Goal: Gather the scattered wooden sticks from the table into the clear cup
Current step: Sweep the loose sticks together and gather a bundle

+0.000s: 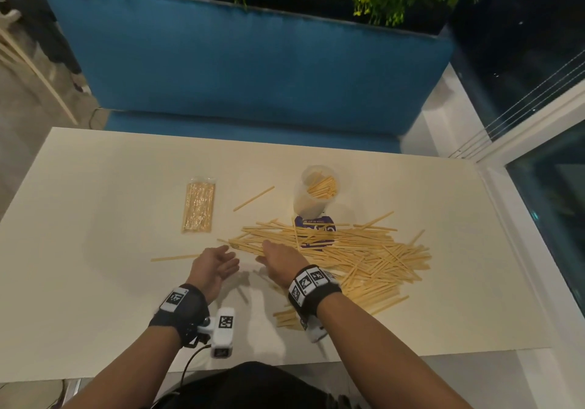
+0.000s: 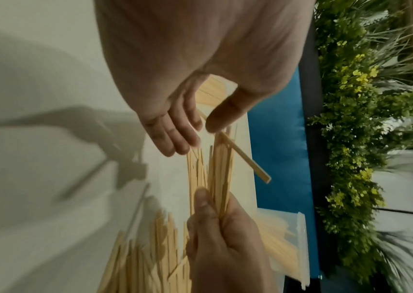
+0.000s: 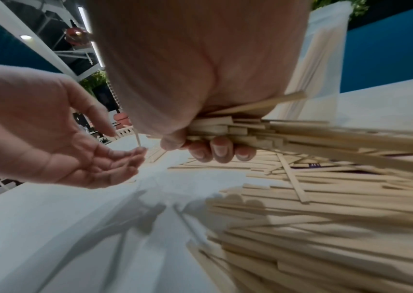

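Observation:
A big heap of pale wooden sticks [image 1: 357, 256] lies on the white table [image 1: 110, 250], right of centre. Behind it stands the clear cup [image 1: 319, 194], upright, with several sticks inside. My right hand [image 1: 272, 255] is at the heap's left end, fingers curled round a bundle of sticks [image 3: 248, 132] lifted a little off the table. My left hand [image 1: 232, 261] hovers just left of it, palm turned toward the bundle, fingers relaxed and holding nothing. In the left wrist view, the left hand's fingers [image 2: 175, 128] are spread near the bundle's free ends [image 2: 219, 166].
A sealed clear packet of sticks [image 1: 198, 207] lies at the left. Single sticks lie apart: one [image 1: 253, 198] left of the cup, one [image 1: 174, 258] left of my hands. A purple card [image 1: 316, 228] shows under the heap. A blue sofa [image 1: 253, 60] stands behind the table.

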A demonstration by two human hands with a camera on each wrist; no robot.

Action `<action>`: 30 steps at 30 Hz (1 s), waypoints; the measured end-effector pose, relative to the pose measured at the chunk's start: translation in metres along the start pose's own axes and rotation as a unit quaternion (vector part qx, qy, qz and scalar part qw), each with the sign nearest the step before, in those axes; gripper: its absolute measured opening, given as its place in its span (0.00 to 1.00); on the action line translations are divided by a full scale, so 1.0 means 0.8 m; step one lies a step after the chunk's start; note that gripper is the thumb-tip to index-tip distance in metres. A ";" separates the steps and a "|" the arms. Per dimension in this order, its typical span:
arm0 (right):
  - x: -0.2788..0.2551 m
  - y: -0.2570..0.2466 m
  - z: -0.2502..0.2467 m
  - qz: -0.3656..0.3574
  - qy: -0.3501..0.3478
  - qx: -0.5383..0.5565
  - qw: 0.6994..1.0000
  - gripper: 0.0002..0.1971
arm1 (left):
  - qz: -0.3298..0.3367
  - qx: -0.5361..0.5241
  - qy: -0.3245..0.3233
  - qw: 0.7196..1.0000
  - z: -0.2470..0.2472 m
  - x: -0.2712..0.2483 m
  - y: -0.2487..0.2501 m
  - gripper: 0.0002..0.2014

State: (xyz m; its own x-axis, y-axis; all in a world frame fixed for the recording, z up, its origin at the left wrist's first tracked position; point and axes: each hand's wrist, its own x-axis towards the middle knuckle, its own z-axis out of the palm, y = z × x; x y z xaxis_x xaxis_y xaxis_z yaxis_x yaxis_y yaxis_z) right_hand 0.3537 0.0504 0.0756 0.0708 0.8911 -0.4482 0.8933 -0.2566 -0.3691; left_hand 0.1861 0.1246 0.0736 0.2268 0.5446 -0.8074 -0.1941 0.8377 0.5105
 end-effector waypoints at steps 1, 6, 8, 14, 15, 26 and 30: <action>0.000 0.001 -0.001 -0.008 -0.002 -0.009 1.000 0.14 | -0.003 -0.028 0.020 0.999 -0.005 0.003 0.005 0.23; 0.001 -0.002 -0.011 -0.033 -0.020 -0.029 0.999 0.15 | 0.045 -0.001 0.084 0.995 -0.001 0.017 0.025 0.19; 0.004 -0.008 -0.013 -0.045 -0.024 -0.037 0.998 0.17 | 0.070 0.058 0.086 0.992 0.011 0.020 0.021 0.18; 0.006 -0.014 -0.021 -0.028 -0.005 -0.076 0.997 0.21 | 0.109 0.148 0.125 0.975 0.026 0.018 0.007 0.13; 0.006 -0.013 -0.022 -0.022 -0.005 -0.074 0.997 0.22 | 0.094 0.126 0.119 0.980 0.028 0.014 0.008 0.12; -0.001 -0.013 -0.022 0.007 -0.032 0.109 0.993 0.29 | -0.097 -0.221 0.035 0.970 0.020 -0.004 0.020 0.06; 0.005 -0.019 -0.015 0.002 -0.022 0.044 0.999 0.24 | -0.105 -0.293 0.022 0.950 0.030 -0.011 0.023 0.03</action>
State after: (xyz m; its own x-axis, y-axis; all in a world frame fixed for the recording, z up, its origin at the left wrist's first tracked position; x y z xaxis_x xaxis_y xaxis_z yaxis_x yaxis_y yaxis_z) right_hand 0.3457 0.0620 0.0890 0.0521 0.8733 -0.4844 0.8499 -0.2934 -0.4376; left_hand 0.2033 0.1363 0.0975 0.2815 0.3542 -0.8918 -0.6504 0.7537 0.0940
